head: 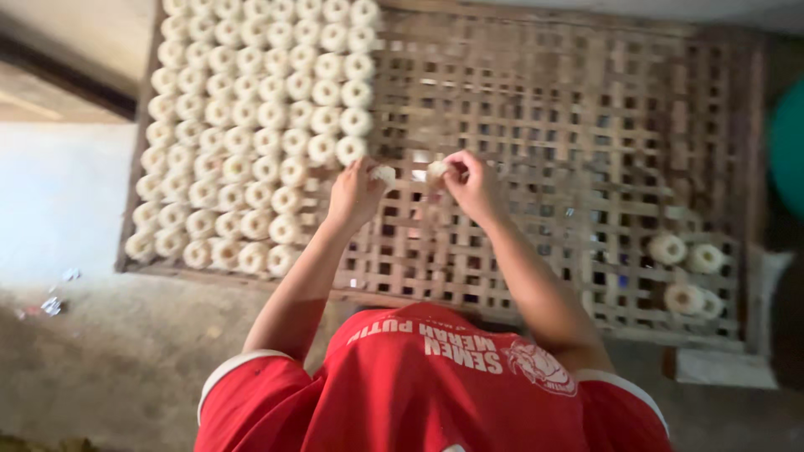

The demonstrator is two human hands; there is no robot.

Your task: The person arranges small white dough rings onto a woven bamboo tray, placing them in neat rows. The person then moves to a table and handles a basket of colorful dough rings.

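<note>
Red shirt (435, 393) below; each hand, left (356, 194) and right (471, 186), pinches a pale ring (384, 174) over the lattice tray (586, 125).

A rough grey concrete floor (109, 351) fills the lower part of the view, with a few small scraps of litter (52, 306) lying on its left side. A paler, brighter patch of floor (59, 192) lies at the left, where daylight falls. Above it a dark beam (67, 79) runs slantwise across a pale surface. At the far right edge shows part of a round green container (789, 146), and a pale block (724, 367) sits low on the right. The light is dim and warm
</note>
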